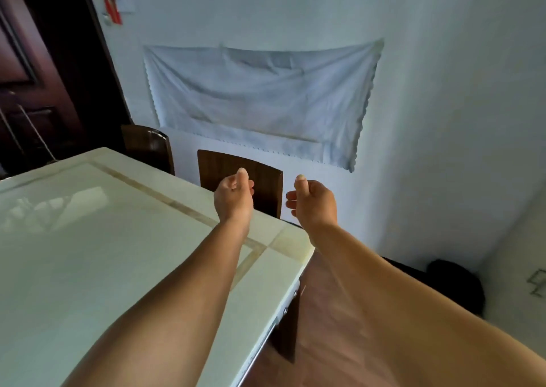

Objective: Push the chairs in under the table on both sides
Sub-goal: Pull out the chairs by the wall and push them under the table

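Note:
A pale glossy table [88,253] fills the left and lower middle of the view. Behind its far edge stand two dark wooden chairs: the nearer chair [266,179] shows its backrest just beyond the table corner, and the farther chair [147,147] stands to its left, close against the table. My left hand [233,197] hovers in front of the nearer chair's backrest, fingers loosely curled, thumb up, holding nothing. My right hand [313,202] is raised to the right of that backrest, past the table corner, fingers apart and empty.
A white wall with a hanging pale cloth [260,103] stands right behind the chairs. A dark wooden door [44,70] is at the left. Wooden floor [325,312] shows right of the table, with a dark round object [458,286] in the corner.

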